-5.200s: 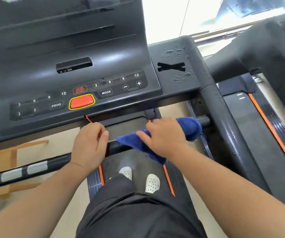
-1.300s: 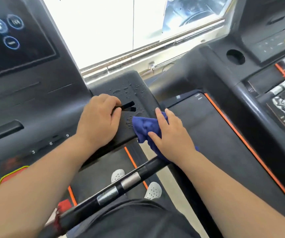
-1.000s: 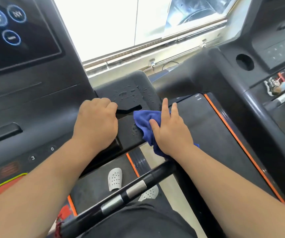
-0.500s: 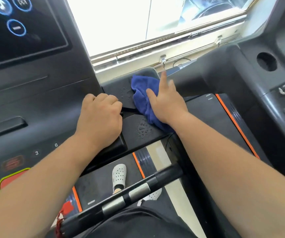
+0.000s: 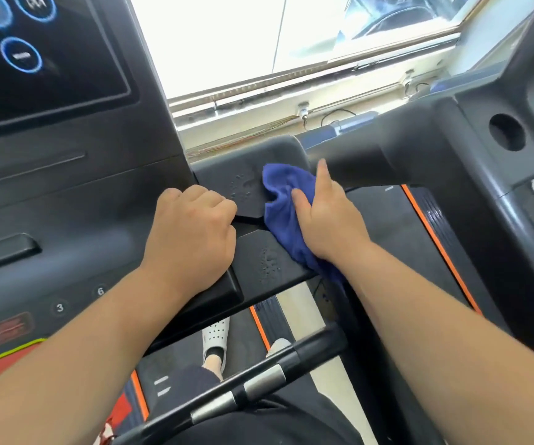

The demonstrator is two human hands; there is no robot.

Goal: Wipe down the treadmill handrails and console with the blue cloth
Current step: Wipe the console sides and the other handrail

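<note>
Head view showed my right hand (image 5: 326, 220) near the middle of the frame, fingers flat, pressing the blue cloth (image 5: 283, 203) onto the right end of the console (image 5: 217, 173). It sat right beside the water drops (image 5: 243, 187), I think so the cloth could soak them up. My left hand (image 5: 191, 236) sat just left of it, curled in a fist on the console, likely to steady me. Whether it hooked the slot, I could not tell.

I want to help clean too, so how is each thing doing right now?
console tray, dotted with water drops.
blue cloth, bunched, pressed onto the console tray.
right hand, flat on the blue cloth, fingers straight.
left hand, fingers curled, resting at the console tray's edge.
screen, lit up.
front handlebar, nobody touching it.
</note>
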